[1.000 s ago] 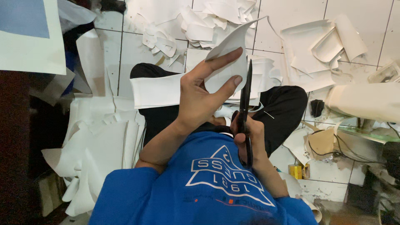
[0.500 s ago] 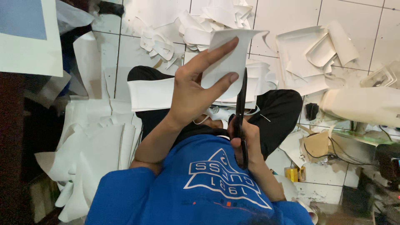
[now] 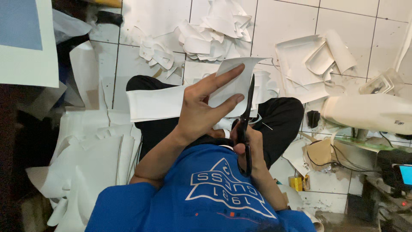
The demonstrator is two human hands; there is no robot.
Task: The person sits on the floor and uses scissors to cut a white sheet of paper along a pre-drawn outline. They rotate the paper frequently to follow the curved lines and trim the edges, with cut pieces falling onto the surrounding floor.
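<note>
My left hand grips a long white paper sheet that stretches across my lap, fingers spread over its right end. Black scissors sit in my right hand, with the blades pointing away from me along the right edge of the sheet. The blades look nearly closed on the paper's edge. I sit cross-legged in black trousers and a blue shirt on a white tiled floor.
Piles of white paper offcuts lie ahead. Stacked white sheets lie at my left. Curled paper pieces sit at the upper right. A cream sewing machine and brown cardboard scraps stand at the right.
The scissors and the sheet stayed together, shifting only slightly in view as my head moved. My left fingers remain spread over the sheet.
</note>
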